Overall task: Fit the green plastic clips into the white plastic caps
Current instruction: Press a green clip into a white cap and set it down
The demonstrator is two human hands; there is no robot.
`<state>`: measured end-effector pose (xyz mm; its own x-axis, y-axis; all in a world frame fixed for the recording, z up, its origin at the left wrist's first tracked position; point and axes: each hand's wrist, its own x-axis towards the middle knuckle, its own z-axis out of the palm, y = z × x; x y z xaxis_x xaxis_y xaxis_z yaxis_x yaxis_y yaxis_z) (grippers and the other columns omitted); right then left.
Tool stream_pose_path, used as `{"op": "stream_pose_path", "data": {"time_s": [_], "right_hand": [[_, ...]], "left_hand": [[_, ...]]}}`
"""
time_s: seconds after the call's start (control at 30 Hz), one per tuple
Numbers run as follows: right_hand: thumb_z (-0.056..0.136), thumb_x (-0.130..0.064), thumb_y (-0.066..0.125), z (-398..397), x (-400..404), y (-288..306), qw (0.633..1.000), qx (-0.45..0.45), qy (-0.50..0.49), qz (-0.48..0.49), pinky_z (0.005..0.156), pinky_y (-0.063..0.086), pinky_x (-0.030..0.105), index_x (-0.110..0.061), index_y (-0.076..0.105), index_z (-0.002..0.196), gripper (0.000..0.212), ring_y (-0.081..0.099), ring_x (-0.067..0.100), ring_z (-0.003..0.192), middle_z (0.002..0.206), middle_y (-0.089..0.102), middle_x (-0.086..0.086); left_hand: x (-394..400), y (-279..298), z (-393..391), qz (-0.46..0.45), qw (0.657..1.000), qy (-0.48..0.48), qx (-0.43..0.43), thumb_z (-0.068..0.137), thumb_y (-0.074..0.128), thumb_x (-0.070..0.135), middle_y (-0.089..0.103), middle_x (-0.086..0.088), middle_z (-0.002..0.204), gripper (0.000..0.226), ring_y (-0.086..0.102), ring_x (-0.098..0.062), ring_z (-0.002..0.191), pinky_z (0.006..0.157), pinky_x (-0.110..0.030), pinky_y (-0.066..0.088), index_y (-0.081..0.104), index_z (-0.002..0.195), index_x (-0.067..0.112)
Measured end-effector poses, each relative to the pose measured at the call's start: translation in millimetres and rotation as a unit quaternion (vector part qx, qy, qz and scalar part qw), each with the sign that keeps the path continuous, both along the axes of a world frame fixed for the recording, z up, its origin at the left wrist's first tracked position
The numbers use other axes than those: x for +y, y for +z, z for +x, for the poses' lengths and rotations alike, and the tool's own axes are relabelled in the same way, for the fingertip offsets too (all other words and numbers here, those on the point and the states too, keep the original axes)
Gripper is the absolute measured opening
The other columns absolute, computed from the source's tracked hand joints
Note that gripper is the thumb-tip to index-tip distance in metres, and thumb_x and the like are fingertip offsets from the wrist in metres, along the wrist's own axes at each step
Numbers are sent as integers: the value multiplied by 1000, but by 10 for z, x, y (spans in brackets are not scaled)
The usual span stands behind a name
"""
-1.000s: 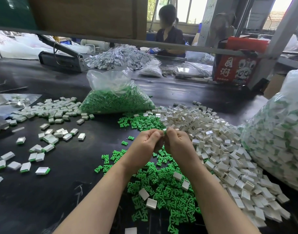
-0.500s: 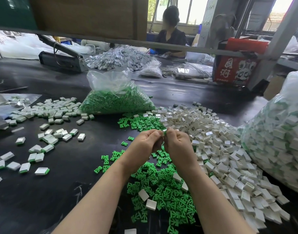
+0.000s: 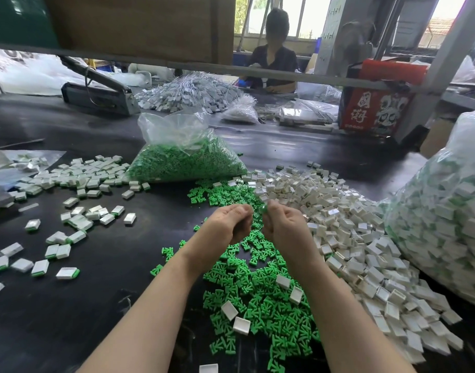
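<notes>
Far to the left of my green pile (image 3: 260, 300) lie the finished pieces (image 3: 77, 179), white with a green edge. There are too many to count, some in a heap and some spread out alone on the black table (image 3: 69, 319).

Behind the green pile, a bit to the left, sits one clear bag of green clips (image 3: 185, 162), full and open at the top.

The green pile is right under my arms. It holds far too many loose clips to count. Four white caps lie on top of it, and one more white cap (image 3: 208, 368) lies at the near edge of the table.

My left hand (image 3: 225, 227) is above the green pile. Its fingers are curled in with the tips pressed together. I cannot tell if it holds anything. My right hand (image 3: 282, 227) is just beside it, a small gap between them. Its thumb and first finger pinch one small green clip (image 3: 264, 210) at the top.

To the right of the green pile is one big heap of white caps (image 3: 352, 238), too many to count. Further right is one huge clear bag of finished pieces (image 3: 441, 224).

Far behind, to the right, stands one red box (image 3: 376, 109) with white writing and a cartoon face. I cannot read the writing. One person in dark clothes (image 3: 274, 63) sits at the far side.
</notes>
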<state>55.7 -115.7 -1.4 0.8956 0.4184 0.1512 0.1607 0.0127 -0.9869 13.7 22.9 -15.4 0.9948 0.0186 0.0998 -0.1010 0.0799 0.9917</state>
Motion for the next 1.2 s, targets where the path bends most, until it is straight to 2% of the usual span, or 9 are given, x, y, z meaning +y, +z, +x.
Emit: {"op": "stream_pose_path", "data": {"time_s": [0.07, 0.37, 0.6, 0.7, 0.87, 0.97, 1.1, 1.13, 1.2], "right_hand": [[104, -22, 37, -5, 28, -4, 1000, -6, 12, -16, 46, 22, 26, -17, 37, 57, 48, 25, 10, 44, 48, 31, -4], [104, -22, 37, -25, 2, 13, 1000, -8, 6, -20, 44, 23, 22, -16, 37, 55, 49, 26, 9, 42, 45, 31, -6], [104, -23, 38, -39, 8, 12, 996, -56, 11, -74, 50, 23, 32, -17, 40, 58, 47, 28, 11, 45, 48, 33, -5], [105, -24, 36, -29, -8, 7, 990, -83, 8, -116, 52, 28, 34, -15, 44, 60, 47, 33, 11, 46, 49, 39, -4], [101, -33, 29, -26, -62, -10, 944, -208, -24, -256, 55, 31, 33, -19, 46, 62, 45, 41, 13, 56, 60, 48, -4], [96, -45, 21, -42, -59, -9, 915, -235, -6, -329, 60, 40, 35, -20, 58, 72, 51, 53, 14, 66, 68, 58, -4], [104, -42, 26, -56, -27, -52, 913, -241, -16, -329, 54, 35, 32, -24, 46, 59, 52, 50, 13, 60, 60, 53, -6], [104, -41, 27, -53, -22, -60, 916, -240, -19, -321, 54, 34, 32, -24, 45, 58, 53, 50, 13, 60, 60, 53, -6], [102, -44, 25, -43, -19, -78, 921, -237, -23, -310, 56, 38, 34, -23, 48, 58, 54, 53, 16, 62, 62, 57, -3]], "left_hand": [[7, 10, 4, -19, 1000, -6, 2, 92, 50, 34, 40, 5, 66, 22, 36, -7, 61, 58, -18, 35, 50, 73, 23], [-15, 32, -12, -22, 999, -38, -5, 94, 48, 30, 42, 9, 65, 27, 38, -3, 59, 57, -11, 39, 56, 68, 28], [4, 20, -21, 26, 999, -25, -17, 94, 46, 33, 39, 7, 66, 26, 33, -6, 61, 59, -21, 31, 53, 71, 25], [-2, 6, -19, 59, 998, -14, -27, 95, 45, 33, 40, 10, 62, 28, 33, -5, 58, 55, -18, 30, 49, 69, 23], [-32, 1, -7, 146, 989, -2, -34, 93, 42, 36, 40, 16, 55, 29, 31, -6, 53, 52, -19, 29, 49, 71, 18], [-29, -7, -19, 185, 982, 9, -20, 91, 41, 41, 43, 17, 56, 34, 34, -7, 55, 54, -25, 31, 53, 76, 13], [-53, -1, -30, 210, 978, 15, -5, 93, 41, 43, 60, -20, 79, 46, 48, -19, 75, 70, -52, 44, 59, 91, 0], [-63, 2, -33, 216, 976, 20, -5, 93, 41, 43, 61, -23, 81, 47, 50, -19, 75, 71, -53, 45, 60, 93, -1], [-75, -9, -30, 221, 975, 23, -12, 96, 41, 41, 56, -8, 68, 45, 46, -12, 65, 62, -44, 40, 59, 90, 0]]}}
